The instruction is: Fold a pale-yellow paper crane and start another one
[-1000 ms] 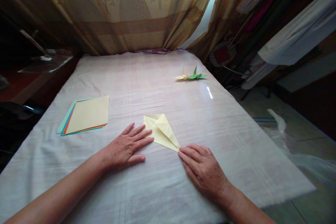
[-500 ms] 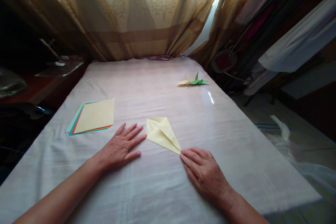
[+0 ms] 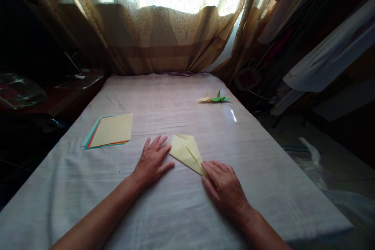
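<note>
Both grips lie flat and released on the table (image 3: 263, 172): left hand (image 3: 152, 161) has slid beside the folded yellow paper (image 3: 186, 151), right hand (image 3: 224, 187) pinning its near tip. Folding looks paused mid-crease.

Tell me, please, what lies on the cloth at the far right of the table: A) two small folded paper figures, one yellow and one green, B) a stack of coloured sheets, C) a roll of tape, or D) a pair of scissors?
A: a yellow paper figure and a green paper figure sit side by side there; the stack of coloured sheets lies on the left.
</note>
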### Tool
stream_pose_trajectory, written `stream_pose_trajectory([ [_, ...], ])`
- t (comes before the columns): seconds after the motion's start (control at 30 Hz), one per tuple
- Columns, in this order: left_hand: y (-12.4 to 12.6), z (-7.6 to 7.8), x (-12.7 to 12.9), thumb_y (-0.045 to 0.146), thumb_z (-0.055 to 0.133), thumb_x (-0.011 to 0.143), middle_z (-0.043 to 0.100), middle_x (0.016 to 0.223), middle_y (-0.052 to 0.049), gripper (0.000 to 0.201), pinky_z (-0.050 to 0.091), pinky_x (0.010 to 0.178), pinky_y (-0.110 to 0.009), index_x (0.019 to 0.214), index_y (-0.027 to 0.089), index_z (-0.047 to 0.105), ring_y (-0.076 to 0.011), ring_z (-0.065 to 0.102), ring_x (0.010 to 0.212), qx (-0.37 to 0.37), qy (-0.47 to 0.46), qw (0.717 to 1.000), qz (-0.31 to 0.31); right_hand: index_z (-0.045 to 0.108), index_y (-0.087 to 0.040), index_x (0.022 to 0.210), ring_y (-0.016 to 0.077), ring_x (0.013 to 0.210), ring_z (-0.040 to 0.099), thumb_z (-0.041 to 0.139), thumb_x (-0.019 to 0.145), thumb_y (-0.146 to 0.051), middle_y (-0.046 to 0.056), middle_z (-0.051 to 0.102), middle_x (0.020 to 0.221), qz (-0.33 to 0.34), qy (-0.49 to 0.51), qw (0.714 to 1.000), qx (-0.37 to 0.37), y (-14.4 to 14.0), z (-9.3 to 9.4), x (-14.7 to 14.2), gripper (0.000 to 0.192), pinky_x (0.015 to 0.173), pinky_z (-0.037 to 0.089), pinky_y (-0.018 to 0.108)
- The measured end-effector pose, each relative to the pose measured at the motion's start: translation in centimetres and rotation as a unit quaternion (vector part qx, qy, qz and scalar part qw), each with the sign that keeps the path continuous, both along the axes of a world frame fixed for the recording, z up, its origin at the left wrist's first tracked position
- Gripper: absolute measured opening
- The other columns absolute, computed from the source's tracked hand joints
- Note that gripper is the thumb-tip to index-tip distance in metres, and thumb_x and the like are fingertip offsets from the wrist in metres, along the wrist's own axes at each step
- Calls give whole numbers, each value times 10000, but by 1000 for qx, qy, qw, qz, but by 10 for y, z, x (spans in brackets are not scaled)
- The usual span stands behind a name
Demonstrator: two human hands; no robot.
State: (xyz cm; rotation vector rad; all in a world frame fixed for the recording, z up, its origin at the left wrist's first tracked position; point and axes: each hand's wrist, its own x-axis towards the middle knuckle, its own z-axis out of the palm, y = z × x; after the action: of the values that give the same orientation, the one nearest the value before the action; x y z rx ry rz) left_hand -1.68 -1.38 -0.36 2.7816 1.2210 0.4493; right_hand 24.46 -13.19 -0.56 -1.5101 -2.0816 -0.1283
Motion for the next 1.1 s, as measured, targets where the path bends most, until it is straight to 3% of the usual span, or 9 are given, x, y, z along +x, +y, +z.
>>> stream_pose_trajectory([
  [0.27,1,-3,9,510,612,852,375,1518,-189,590,207,1126,-637,1348,203,521,-381,310,1414,18,-3,999,26,650,-186,1186,269,1121,589,554,904,-288,103,683,1199,3,-10,999,-45,14,5,-1,315,936,450,431],
  [0.4,4,-3,15,537,590,867,380,1517,-179,546,195,1126,-640,1308,218,550,-379,307,1416,28,-14,999,17,673,-230,1159,261,1146,577,566,909,-320,116,649,1243,0,-19,998,-54,20,6,0,287,921,467,422],
  [0.6,8,1,21,542,603,861,374,1507,-226,613,225,1113,-647,1335,164,510,-378,320,1412,16,-41,999,32,676,-264,1172,258,1175,553,594,898,-315,117,611,1293,34,-26,998,-52,23,9,0,290,932,457,423],
  [0.73,10,1,21,462,674,827,420,1492,-179,381,218,1098,-675,1103,202,643,-387,310,1415,-31,-40,999,4,688,-282,1144,271,1225,518,609,895,-335,127,572,1338,63,-34,996,-51,26,12,-1,266,958,435,445],
  [0.87,11,0,15,308,569,899,601,1342,-94,121,238,1123,-624,944,211,625,-296,401,1384,-48,-97,993,-40,689,-279,1146,294,1280,471,628,884,-393,149,517,1397,66,-56,995,-56,30,14,0,292,976,416,464],
  [0.97,8,1,7,228,470,941,697,1192,-49,139,309,1128,-539,926,220,608,-222,551,1267,-31,-123,987,-98,692,-274,1153,315,1283,468,619,888,-426,170,502,1410,68,-71,993,-59,34,17,2,314,972,413,487],
  [1.1,-2,4,-3,197,408,967,743,1078,-28,222,382,1110,-444,930,224,626,-188,644,1143,36,-109,980,-164,688,-296,1173,295,1319,436,602,901,-432,144,472,1446,104,-65,990,-65,41,23,-1,316,1001,398,460],
])
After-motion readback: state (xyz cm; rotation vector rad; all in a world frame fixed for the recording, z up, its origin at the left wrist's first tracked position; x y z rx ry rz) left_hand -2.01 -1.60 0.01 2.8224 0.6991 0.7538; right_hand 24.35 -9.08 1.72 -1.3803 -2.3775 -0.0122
